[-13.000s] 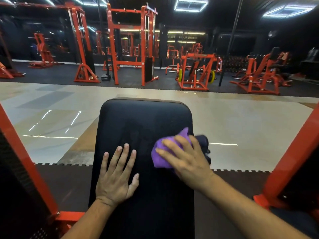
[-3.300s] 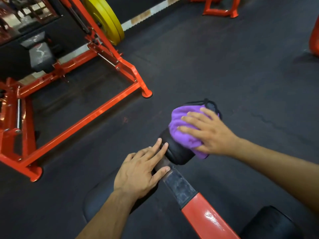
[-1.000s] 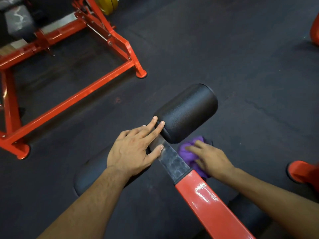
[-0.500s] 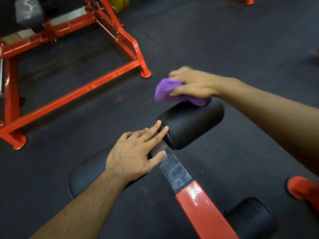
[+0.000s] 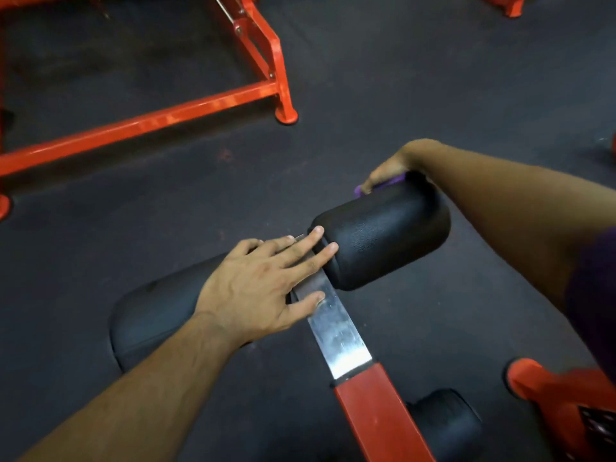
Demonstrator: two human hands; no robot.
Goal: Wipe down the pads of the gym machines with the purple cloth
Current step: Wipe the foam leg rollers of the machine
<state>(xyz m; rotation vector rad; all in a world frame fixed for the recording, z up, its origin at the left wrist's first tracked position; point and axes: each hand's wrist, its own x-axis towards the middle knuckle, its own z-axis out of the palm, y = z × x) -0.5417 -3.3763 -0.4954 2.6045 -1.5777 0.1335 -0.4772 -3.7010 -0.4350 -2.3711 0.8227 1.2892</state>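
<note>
Since half a second ago the right hand (image 5: 391,166) has slid from the top of the black textured roller pad (image 5: 383,236) over to its far side, right of centre in the frame, and the purple cloth (image 5: 378,185) has gone with it. Only a thin purple strip peeks out between hand and pad now. That hand is curled over the pad's far edge, pressing the cloth there, probably to reach the side facing away from the person (its fingers are hidden behind the pad).

At mid-frame, the left hand (image 5: 263,288) lies flat with fingers spread across the bare steel bar (image 5: 336,325), fingertips touching the pad's near end. It grips nothing; it seems placed to brace the arm so the roller does not swing while being rubbed.

By count: three black pads show, namely the one being wiped, a second roller (image 5: 150,315) under the left forearm, and a third (image 5: 446,425) at lower right. One cloth, two hands, one red square tube (image 5: 380,411) carrying the bar. An orange machine frame (image 5: 160,120) crosses the upper left.
</note>
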